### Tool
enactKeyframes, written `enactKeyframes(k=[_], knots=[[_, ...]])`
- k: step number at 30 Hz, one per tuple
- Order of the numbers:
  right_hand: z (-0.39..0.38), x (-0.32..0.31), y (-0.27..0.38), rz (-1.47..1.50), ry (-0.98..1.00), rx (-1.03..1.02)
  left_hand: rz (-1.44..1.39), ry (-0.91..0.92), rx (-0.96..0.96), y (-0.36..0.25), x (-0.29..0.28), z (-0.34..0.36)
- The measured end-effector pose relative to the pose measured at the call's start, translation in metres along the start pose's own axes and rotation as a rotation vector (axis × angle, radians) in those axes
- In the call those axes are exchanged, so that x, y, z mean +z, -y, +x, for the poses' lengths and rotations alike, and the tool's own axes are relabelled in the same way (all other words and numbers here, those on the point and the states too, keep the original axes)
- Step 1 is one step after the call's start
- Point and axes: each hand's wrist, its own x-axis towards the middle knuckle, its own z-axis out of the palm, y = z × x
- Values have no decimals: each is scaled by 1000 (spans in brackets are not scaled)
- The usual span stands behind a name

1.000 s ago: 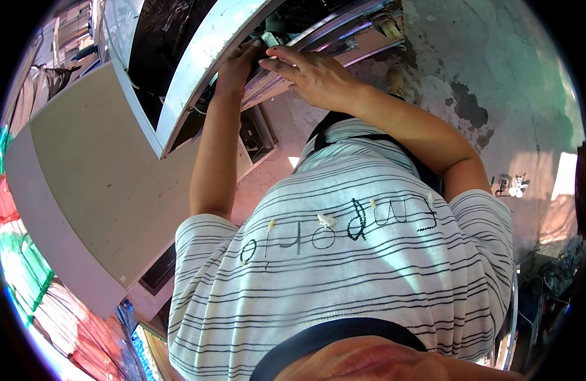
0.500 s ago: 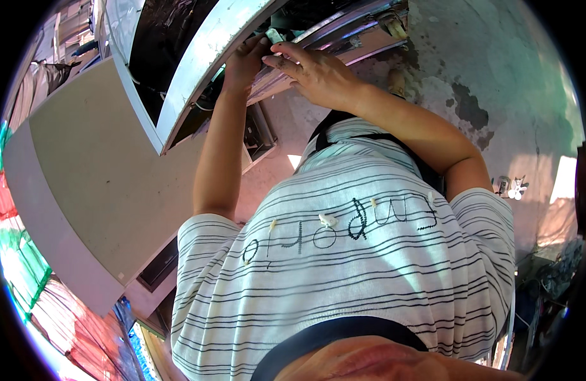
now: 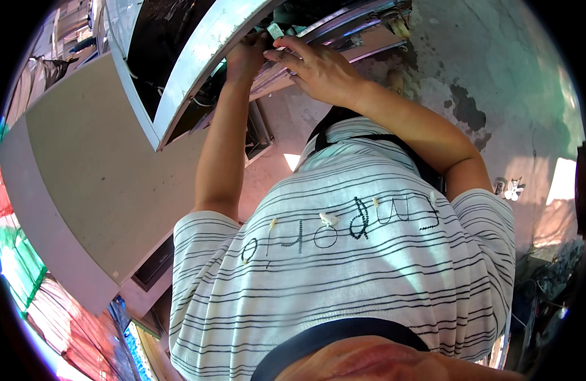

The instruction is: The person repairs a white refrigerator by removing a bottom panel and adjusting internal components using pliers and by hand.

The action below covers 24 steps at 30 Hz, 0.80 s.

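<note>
My left hand [image 3: 245,58] reaches into a dark opening beside a curved white panel edge [image 3: 201,62]. Shadow and the panel hide most of its fingers, so what they hold, if anything, cannot be seen. Just to its right, my right hand [image 3: 321,71] has its fingers apart and pointing left, with dark smudges on them. Its fingertips come near a small pale block [image 3: 276,32] inside the opening. Shiny metal rails [image 3: 343,26] run along the opening's right side, above the right hand.
A large beige panel [image 3: 93,152] with a white border lies at the left. Grey, stained concrete floor [image 3: 502,95] spreads to the right. Small white objects [image 3: 513,189] lie on it near my right elbow. Red and green sheeting [image 3: 26,260] shows at the far left.
My left hand has gone slightly deeper into the shadow of the opening. The right fingers have shifted a little, and the pale block shows more plainly above them.
</note>
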Motion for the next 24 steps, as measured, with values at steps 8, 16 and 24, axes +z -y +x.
enactKeyframes(k=[8,16,24], knots=[[-3,-4,0,-5,26,6,293,121,64,7,-8,11],[-3,-1,-2,-6,36,12,359,-30,160,-5,-5,-5],[-2,-2,-4,-45,71,11,22,55,63,0,-5,0]])
